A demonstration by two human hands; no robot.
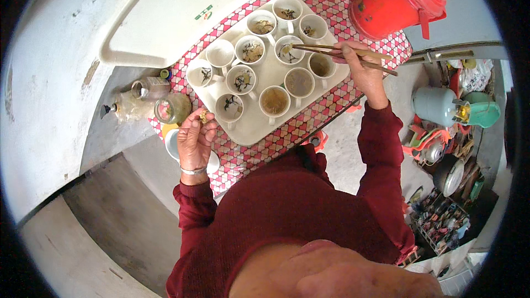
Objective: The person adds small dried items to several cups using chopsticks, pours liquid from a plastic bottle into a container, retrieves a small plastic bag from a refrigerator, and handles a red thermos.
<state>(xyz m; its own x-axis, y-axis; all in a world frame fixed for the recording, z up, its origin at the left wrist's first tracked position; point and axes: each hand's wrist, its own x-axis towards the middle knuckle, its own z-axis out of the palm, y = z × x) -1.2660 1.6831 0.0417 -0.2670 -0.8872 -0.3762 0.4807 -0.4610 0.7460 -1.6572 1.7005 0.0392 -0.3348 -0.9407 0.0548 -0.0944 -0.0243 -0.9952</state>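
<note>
A white tray (251,124) full of white mugs lies on the table. Most of the mugs hold dark leafy bits or pale dried pieces, and a few contain brownish liquid. My right hand (365,73), at the tray's right edge, is closed round a pair of wooden chopsticks (316,48). Their tips reach into a mug (289,49) in the upper middle, over pale and dark bits. Beside the tray's left corner, my left hand (193,139) pinches a small clump of yellowish dried flowers (203,115). The nearest mug to it is one with dark shreds (229,107).
A red-and-white heart-patterned cloth (281,144) covers the table. Glass jars (173,108) crowd its left edge, near a pale bowl (172,142). At the far right stands a red plastic jug (395,3). A large white panel (182,11) borders the far side; a gas cylinder (434,108) stands off right.
</note>
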